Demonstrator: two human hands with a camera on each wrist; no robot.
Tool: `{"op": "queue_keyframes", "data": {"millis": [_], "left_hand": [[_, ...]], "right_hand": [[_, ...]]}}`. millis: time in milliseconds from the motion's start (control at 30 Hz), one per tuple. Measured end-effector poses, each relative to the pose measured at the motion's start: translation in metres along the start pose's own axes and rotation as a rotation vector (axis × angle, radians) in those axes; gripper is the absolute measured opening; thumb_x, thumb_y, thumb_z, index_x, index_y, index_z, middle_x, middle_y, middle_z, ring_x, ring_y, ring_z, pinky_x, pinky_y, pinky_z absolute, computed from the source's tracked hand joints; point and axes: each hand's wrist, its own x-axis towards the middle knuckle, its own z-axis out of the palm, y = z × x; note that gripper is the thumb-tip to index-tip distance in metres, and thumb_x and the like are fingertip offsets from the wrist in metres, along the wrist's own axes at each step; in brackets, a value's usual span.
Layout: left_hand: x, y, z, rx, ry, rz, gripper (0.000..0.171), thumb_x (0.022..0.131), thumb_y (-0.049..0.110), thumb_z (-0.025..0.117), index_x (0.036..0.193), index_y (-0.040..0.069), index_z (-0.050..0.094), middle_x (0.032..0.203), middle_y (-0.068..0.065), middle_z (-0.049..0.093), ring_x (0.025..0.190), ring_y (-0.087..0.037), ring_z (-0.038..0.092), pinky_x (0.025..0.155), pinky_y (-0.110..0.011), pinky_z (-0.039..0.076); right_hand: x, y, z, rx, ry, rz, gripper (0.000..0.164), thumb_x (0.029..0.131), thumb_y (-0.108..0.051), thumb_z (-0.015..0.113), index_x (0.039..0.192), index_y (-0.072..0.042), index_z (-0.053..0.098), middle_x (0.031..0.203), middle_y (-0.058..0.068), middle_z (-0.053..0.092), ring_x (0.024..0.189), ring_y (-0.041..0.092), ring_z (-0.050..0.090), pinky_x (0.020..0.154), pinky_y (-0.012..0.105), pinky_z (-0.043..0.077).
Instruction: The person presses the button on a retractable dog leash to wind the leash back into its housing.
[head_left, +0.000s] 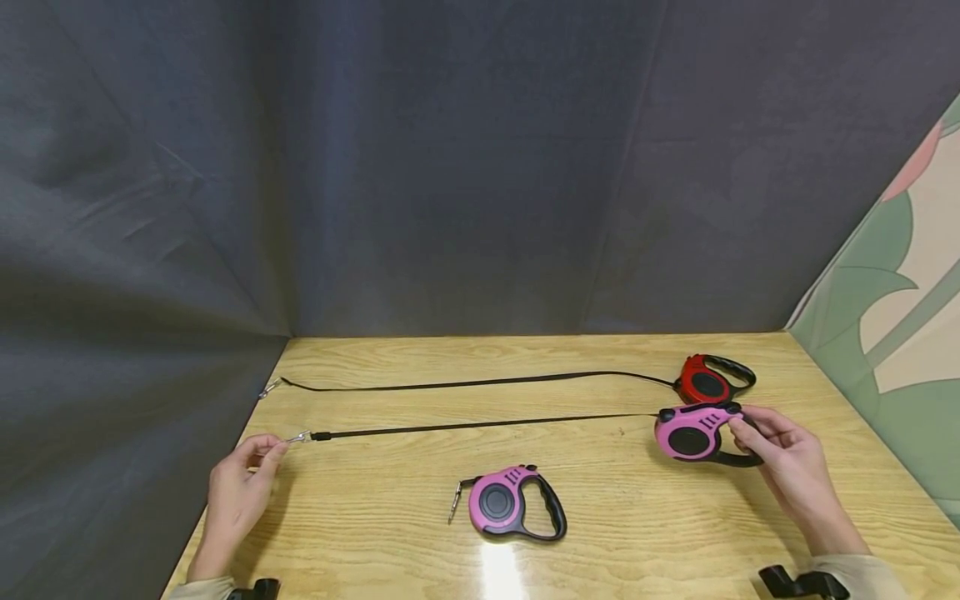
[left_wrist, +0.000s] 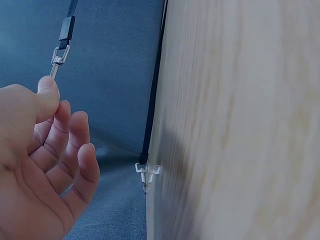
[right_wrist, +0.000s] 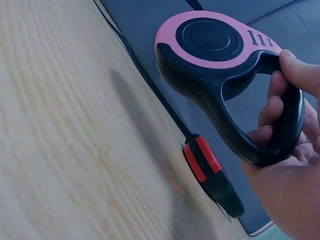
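My right hand (head_left: 787, 454) grips the black handle of a pink retractable dog leash (head_left: 688, 433), its fingers curled through the loop. In the right wrist view the pink leash's case (right_wrist: 212, 40) is held up off the wooden surface. The black cord (head_left: 480, 423) stretches taut leftward to a metal clip (head_left: 302, 437). My left hand (head_left: 242, 487) pinches that clip between thumb and index finger, the other fingers loosely bent, as the left wrist view shows. A second pink retractable leash (head_left: 497, 502) lies on the table between the hands, its cord wound in and its clip (head_left: 454, 502) at its left.
A red retractable leash (head_left: 705, 382) lies farther back on the wooden table (head_left: 375, 533), its cord (head_left: 480, 383) drawn out left to a clip (head_left: 268, 388) at the table's left edge. Dark cloth (head_left: 465, 167) hangs behind and left; a floral panel (head_left: 900, 333) stands right.
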Motion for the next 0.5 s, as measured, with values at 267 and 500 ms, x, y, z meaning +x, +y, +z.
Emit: {"op": "queue_keyframes", "data": {"millis": [267,500], "left_hand": [[-0.0007,0.0009,-0.0004,-0.008,0.02,0.016,0.008,0.097,0.011,0.078,0.094,0.005,0.073,0.071,0.014,0.064,0.066,0.009,0.053,0.056,-0.015,0.042],[-0.0007,0.0019,-0.0015,-0.011,0.021,0.019,0.008,0.097,0.01,0.078,0.094,0.004,0.073,0.071,0.016,0.063,0.067,0.01,0.054,0.057,-0.014,0.043]], "right_hand": [[0.0001,-0.0011,-0.0003,-0.019,0.006,0.015,0.038,0.102,0.018,0.053,0.109,-0.009,0.079,0.095,-0.003,0.081,0.078,0.007,0.07,0.074,0.018,0.058],[0.0,-0.0008,0.0007,-0.027,0.0,0.011,0.039,0.102,0.018,0.053,0.109,-0.009,0.079,0.096,-0.003,0.081,0.079,0.006,0.07,0.074,0.018,0.058]]}}
